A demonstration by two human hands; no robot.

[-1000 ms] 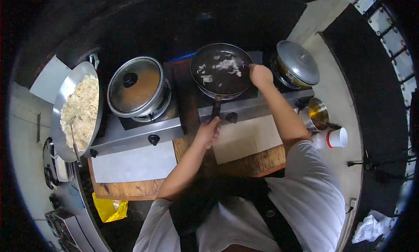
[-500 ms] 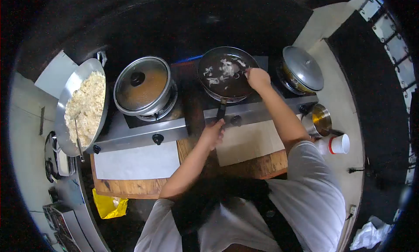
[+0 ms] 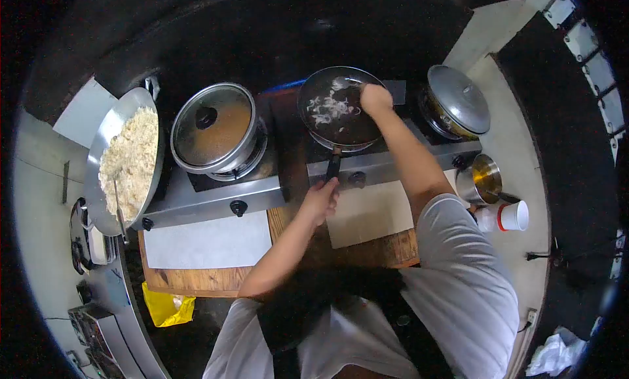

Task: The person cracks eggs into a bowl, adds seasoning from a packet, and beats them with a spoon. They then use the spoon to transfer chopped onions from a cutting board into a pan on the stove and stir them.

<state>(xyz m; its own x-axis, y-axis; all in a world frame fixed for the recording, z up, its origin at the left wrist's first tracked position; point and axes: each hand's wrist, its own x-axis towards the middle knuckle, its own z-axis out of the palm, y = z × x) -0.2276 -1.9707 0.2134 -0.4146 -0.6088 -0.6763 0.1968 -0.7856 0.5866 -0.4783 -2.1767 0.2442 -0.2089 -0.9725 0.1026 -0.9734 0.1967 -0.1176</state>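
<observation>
A dark frying pan (image 3: pixel 367 133) stands on the right-hand stove, with pale thin strips like sliced onion (image 3: pixel 331 109) scattered across its base. My left hand (image 3: pixel 321 200) is closed around the pan's black handle (image 3: pixel 333 166). Over the pan's right far side is my right hand (image 3: pixel 377 99), fingers curled; whatever it grips is hidden or too dark to make out.
Left of the pan, a lidded pot (image 3: pixel 216 133) sits on another burner. A big wok of rice (image 3: pixel 131 162) with a spoon stands far left. To the right are a lidded pan (image 3: pixel 458 100), a metal pot with yellow liquid (image 3: pixel 483 178) and a white cup (image 3: pixel 514 216).
My right hand has moved left and farther over the pan. The pale strips have shifted and spread toward the left. My left hand keeps its hold on the handle.
</observation>
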